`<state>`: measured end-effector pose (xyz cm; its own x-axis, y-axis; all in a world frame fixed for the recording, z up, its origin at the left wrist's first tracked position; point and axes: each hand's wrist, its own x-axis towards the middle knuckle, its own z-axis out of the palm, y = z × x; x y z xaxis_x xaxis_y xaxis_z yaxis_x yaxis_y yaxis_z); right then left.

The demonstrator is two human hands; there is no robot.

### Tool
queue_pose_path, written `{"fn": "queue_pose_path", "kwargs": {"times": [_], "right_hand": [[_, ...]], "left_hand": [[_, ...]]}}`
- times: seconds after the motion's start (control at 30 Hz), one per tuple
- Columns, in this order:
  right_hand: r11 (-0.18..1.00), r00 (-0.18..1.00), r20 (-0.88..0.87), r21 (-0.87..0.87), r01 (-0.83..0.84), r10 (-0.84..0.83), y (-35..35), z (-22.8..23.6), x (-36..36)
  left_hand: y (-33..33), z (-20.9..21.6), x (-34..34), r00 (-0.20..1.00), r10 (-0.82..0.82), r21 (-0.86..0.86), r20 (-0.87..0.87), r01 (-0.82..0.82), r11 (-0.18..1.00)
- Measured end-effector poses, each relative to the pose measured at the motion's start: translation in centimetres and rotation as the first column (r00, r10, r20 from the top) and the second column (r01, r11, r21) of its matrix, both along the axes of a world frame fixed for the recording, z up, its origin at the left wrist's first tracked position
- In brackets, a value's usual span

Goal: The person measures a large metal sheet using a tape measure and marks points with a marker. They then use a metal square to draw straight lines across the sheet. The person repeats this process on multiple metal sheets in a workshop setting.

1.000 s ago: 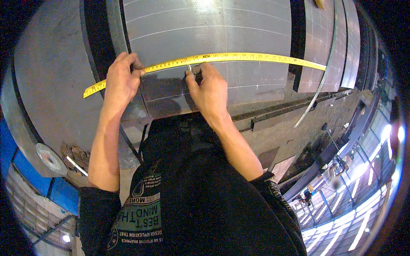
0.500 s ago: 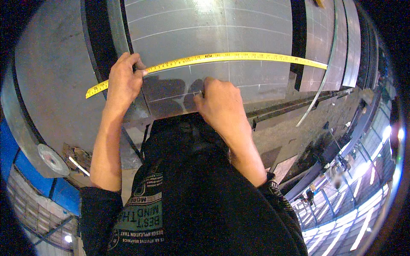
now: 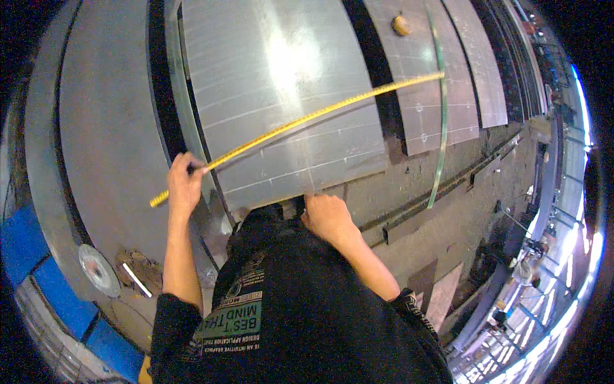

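Note:
A yellow measuring tape blade (image 3: 300, 120) stretches slantwise over a grey metal plate (image 3: 249, 83) scored with pale lines and short marks. Its near left end juts past my left hand (image 3: 185, 182), whose fingers are closed on the blade beside the plate's left edge. By the plate's front edge, close to my shirt, is my right hand (image 3: 329, 216). Its fingers are curled into a fist with the knuckles up; whatever it may hold is hidden. The tape's far right end touches a narrow green strip (image 3: 442, 121) lying across another plate.
Narrower metal plates (image 3: 416, 83) lie to the right, split by dark gaps. A small yellow rounded object (image 3: 401, 25) rests at the far right. On the left are a broad plate (image 3: 105, 128), a round grey disc (image 3: 99, 270) and a white stick (image 3: 137, 280).
My right hand has drawn back from the plate's surface to its front edge. My left hand still grips the tape. The view has shifted, and the tape now slants more steeply.

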<state>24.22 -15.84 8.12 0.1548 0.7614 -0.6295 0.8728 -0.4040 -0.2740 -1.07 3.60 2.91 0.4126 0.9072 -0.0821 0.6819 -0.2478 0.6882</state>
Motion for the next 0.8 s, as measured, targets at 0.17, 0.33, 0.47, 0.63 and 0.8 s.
{"fn": "queue_pose_path", "kwargs": {"times": [0.17, 0.33, 0.47, 0.63, 0.8], "right_hand": [[0.989, 0.997, 0.073, 0.148, 0.029, -0.040, -4.0, -0.1, 4.6], [0.980, 0.998, -0.001, 0.188, 0.060, -0.061, -10.0, -2.3, 11.5], [0.998, 0.998, 0.026, 0.021, 0.064, -0.065, -16.7, -8.2, 17.9], [0.965, 0.980, 0.164, -0.217, 0.149, -0.115, -38.0, -29.6, 31.0], [0.813, 0.481, -0.657, -0.445, 0.376, -0.581, -49.2, -28.2, 30.5]], "left_hand": [[-3.5, 3.5, 0.4, 0.966, 0.236, -0.143, 0.108, -0.220, 0.965], [-8.7, 2.2, 4.3, 0.890, 0.375, -0.174, 0.260, -0.339, 0.925], [-14.4, 2.9, 6.8, 0.771, 0.512, -0.253, 0.379, -0.446, 0.858], [-19.5, -1.0, 12.8, 0.661, 0.533, -0.278, 0.528, -0.458, 0.844], [-23.9, 2.5, 12.5, 0.549, 0.635, -0.300, 0.544, -0.579, 0.758]]}}
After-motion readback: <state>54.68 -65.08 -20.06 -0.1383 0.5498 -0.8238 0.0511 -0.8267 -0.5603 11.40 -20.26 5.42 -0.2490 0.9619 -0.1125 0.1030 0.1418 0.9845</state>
